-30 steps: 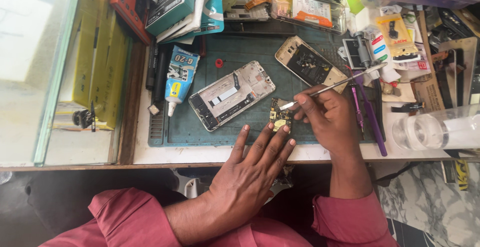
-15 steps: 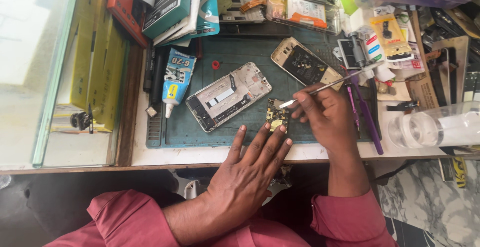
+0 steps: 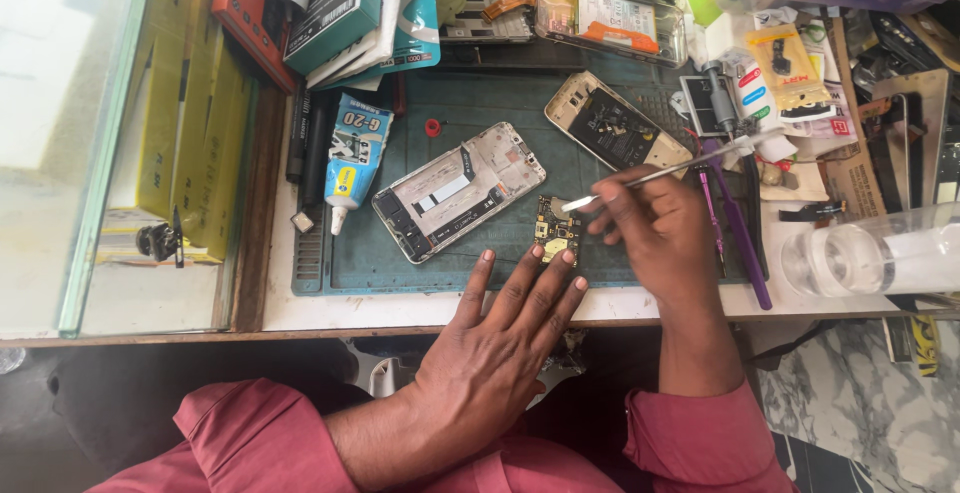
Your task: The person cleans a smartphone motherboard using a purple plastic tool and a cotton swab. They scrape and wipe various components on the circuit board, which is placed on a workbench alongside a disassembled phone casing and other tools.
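View from above of a cluttered worktop point(image 3: 280, 313) with a dark green mat point(image 3: 500, 243) at its centre. The left hand point(image 3: 500, 343) lies flat and open, palm down, at the near edge of the mat, fingers spread; its fingertips touch the near side of a small circuit board point(image 3: 556, 231) and pin it to the mat. The right hand point(image 3: 655, 233) is closed around a thin metal tool point(image 3: 660, 175), held like a pen; the tool's tip comes down at the far right corner of the circuit board, and its other end points away to the right.

Just left of the board, an opened phone frame point(image 3: 458, 191) lies at a slant on the mat, its inner side up. Beyond the right hand, a second opened phone point(image 3: 617, 135), gold-edged, lies at a slant near the far edge of the mat. A small red ring point(image 3: 432, 127) sits on the mat beyond the phone frame. A blue tube of glue point(image 3: 355, 158) rests on the left margin of the mat, nozzle toward the viewer.

A purple-handled tool point(image 3: 740, 233) lies on the right edge of the mat, just beside the right hand. A clear plastic cup point(image 3: 860, 253) lies on its side at far right. Boxes point(image 3: 340, 8) are stacked at the far left, next to a glass pane point(image 3: 60, 133). Both sleeves point(image 3: 250, 433) are dark pink.
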